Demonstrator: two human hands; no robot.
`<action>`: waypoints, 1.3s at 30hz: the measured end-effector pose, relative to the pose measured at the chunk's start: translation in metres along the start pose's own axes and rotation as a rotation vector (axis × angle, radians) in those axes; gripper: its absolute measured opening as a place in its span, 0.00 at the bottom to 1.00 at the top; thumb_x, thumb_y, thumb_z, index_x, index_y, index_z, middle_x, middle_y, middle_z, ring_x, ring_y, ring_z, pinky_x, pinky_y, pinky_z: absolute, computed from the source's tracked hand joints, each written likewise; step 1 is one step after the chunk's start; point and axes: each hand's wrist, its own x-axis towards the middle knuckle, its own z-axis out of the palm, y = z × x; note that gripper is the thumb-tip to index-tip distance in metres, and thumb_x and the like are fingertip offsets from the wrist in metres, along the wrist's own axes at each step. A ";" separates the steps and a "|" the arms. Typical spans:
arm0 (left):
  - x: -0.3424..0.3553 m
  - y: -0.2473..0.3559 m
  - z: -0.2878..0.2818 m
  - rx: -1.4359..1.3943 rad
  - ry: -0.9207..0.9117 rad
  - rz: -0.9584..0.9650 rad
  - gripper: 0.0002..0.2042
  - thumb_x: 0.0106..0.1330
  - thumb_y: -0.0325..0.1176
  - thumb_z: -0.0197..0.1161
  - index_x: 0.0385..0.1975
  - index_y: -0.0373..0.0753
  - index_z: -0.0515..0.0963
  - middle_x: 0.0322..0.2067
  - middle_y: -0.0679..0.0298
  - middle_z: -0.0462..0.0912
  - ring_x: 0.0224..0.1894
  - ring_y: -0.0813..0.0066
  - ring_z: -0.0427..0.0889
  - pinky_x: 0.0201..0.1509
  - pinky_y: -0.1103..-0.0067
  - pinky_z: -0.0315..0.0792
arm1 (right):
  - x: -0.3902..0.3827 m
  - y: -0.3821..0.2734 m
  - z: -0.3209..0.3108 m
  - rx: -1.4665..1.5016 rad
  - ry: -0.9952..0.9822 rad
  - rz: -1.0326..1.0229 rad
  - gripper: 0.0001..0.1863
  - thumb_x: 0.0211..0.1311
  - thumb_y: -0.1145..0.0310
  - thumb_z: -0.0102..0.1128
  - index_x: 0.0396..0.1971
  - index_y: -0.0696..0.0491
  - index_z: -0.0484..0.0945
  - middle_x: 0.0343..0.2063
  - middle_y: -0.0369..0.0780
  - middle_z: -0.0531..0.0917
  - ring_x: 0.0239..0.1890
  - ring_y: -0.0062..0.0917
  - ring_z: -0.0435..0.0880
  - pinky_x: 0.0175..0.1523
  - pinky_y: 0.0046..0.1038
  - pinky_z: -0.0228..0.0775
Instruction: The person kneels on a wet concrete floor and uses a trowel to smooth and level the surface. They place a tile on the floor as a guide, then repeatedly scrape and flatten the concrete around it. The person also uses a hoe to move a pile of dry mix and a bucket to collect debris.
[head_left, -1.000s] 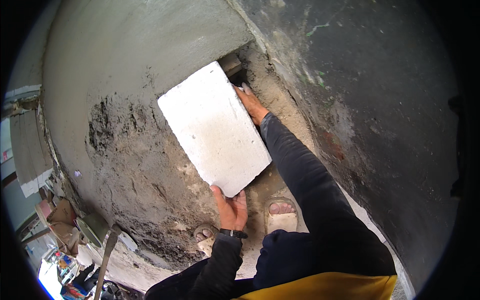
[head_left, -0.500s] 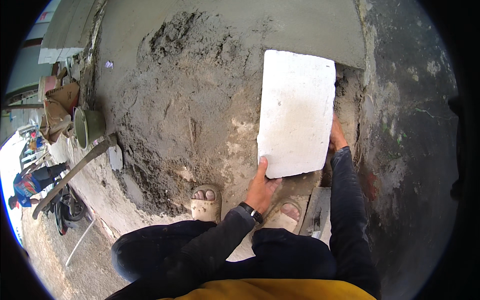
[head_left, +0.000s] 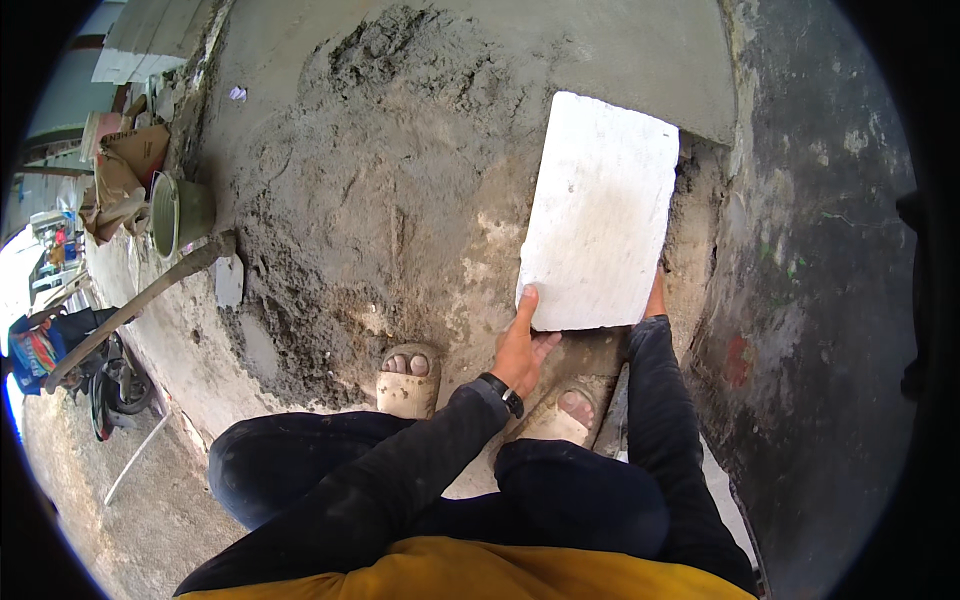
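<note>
A white rectangular slab (head_left: 598, 205), pitted and rough-edged, is held at an angle beside a recess along the right-hand wall. My left hand (head_left: 520, 355) grips its lower left corner, thumb on the face and fingers curled underneath. My right hand (head_left: 655, 295) is at the lower right edge, its fingers mostly hidden behind the slab. Just below, my right sandal (head_left: 560, 420) sits beside a long grey object (head_left: 610, 425) that I cannot make out. My left sandal (head_left: 405, 395) stands on rough, wet-looking mortar (head_left: 330, 260).
Smoothed grey cement (head_left: 650, 50) lies beyond the slab, bordered by a stained dark wall (head_left: 810, 330). Along the left stand a green bucket (head_left: 185, 215), torn brown packaging (head_left: 120, 190) and a long-handled tool (head_left: 150, 305). A person (head_left: 35, 350) is near a motorbike (head_left: 120, 385).
My view has swung round, bringing the left side and the other person more into sight. The slab appears straighter than one second ago, still in both hands; my right hand is now more hidden.
</note>
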 end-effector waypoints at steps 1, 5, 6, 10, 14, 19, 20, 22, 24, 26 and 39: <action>-0.001 0.000 0.000 0.003 0.020 -0.014 0.42 0.68 0.68 0.64 0.72 0.44 0.66 0.60 0.66 0.74 0.56 0.75 0.74 0.61 0.75 0.72 | -0.002 0.002 -0.001 0.018 0.024 0.029 0.36 0.73 0.41 0.56 0.68 0.54 0.72 0.56 0.44 0.85 0.50 0.36 0.89 0.52 0.37 0.84; -0.001 0.002 0.004 0.011 0.015 -0.019 0.42 0.68 0.67 0.65 0.72 0.43 0.66 0.60 0.65 0.74 0.56 0.74 0.74 0.61 0.75 0.72 | 0.011 -0.003 -0.005 0.098 -0.055 0.155 0.40 0.70 0.35 0.56 0.70 0.51 0.72 0.60 0.43 0.83 0.59 0.39 0.84 0.62 0.41 0.79; -0.002 0.003 0.004 0.015 0.017 -0.029 0.42 0.68 0.67 0.65 0.72 0.43 0.66 0.60 0.65 0.74 0.57 0.73 0.74 0.61 0.75 0.73 | 0.017 -0.007 -0.006 0.172 -0.055 0.222 0.40 0.70 0.35 0.56 0.70 0.50 0.72 0.60 0.43 0.83 0.59 0.39 0.84 0.62 0.41 0.79; -0.006 0.009 0.004 0.018 0.022 -0.029 0.42 0.67 0.67 0.66 0.71 0.41 0.66 0.60 0.64 0.74 0.57 0.73 0.74 0.59 0.75 0.73 | 0.040 -0.028 -0.008 0.020 -0.047 0.233 0.39 0.69 0.36 0.57 0.69 0.50 0.72 0.60 0.43 0.84 0.59 0.39 0.84 0.62 0.41 0.78; -0.011 0.010 0.007 0.012 0.024 -0.049 0.43 0.66 0.67 0.67 0.71 0.40 0.67 0.60 0.63 0.74 0.57 0.72 0.75 0.58 0.74 0.74 | 0.050 -0.058 -0.013 -0.324 -0.031 0.251 0.39 0.69 0.36 0.58 0.69 0.49 0.73 0.59 0.43 0.84 0.59 0.39 0.84 0.62 0.41 0.78; -0.012 0.009 0.013 -0.034 0.042 -0.032 0.40 0.66 0.65 0.68 0.68 0.40 0.69 0.54 0.63 0.78 0.51 0.73 0.77 0.52 0.75 0.75 | 0.052 -0.079 -0.017 -0.597 -0.036 0.276 0.39 0.68 0.37 0.59 0.69 0.49 0.73 0.59 0.43 0.84 0.59 0.39 0.84 0.63 0.41 0.78; -0.012 0.010 0.014 -0.025 0.015 -0.025 0.39 0.67 0.64 0.68 0.66 0.40 0.70 0.52 0.63 0.79 0.50 0.74 0.78 0.50 0.76 0.76 | 0.053 -0.081 -0.016 -0.640 -0.040 0.277 0.38 0.68 0.37 0.59 0.68 0.49 0.73 0.59 0.43 0.84 0.59 0.39 0.84 0.63 0.41 0.78; -0.015 0.012 0.016 0.004 -0.008 -0.006 0.36 0.67 0.62 0.69 0.64 0.39 0.71 0.50 0.63 0.80 0.48 0.75 0.79 0.46 0.77 0.77 | 0.053 -0.085 -0.013 -0.715 -0.047 0.272 0.38 0.67 0.37 0.59 0.68 0.48 0.74 0.59 0.43 0.84 0.59 0.39 0.84 0.63 0.41 0.78; -0.018 0.017 0.018 0.046 -0.013 0.039 0.34 0.68 0.60 0.69 0.62 0.39 0.72 0.48 0.63 0.80 0.46 0.76 0.80 0.43 0.78 0.78 | 0.051 -0.088 -0.010 -0.787 -0.056 0.250 0.38 0.67 0.37 0.60 0.68 0.48 0.74 0.59 0.43 0.84 0.59 0.39 0.84 0.63 0.41 0.77; -0.023 0.026 0.021 0.060 -0.042 0.075 0.34 0.65 0.57 0.72 0.59 0.36 0.71 0.47 0.61 0.82 0.43 0.77 0.82 0.39 0.79 0.80 | 0.049 -0.093 -0.005 -0.858 -0.060 0.225 0.38 0.67 0.37 0.60 0.68 0.48 0.74 0.59 0.43 0.84 0.59 0.39 0.84 0.63 0.41 0.77; -0.057 0.094 0.057 0.457 -0.334 0.171 0.50 0.66 0.67 0.60 0.66 0.18 0.62 0.46 0.40 0.81 0.32 0.67 0.89 0.28 0.83 0.85 | 0.020 -0.069 0.022 -1.249 -0.167 -0.067 0.37 0.65 0.39 0.63 0.67 0.46 0.76 0.59 0.43 0.85 0.59 0.38 0.84 0.64 0.41 0.76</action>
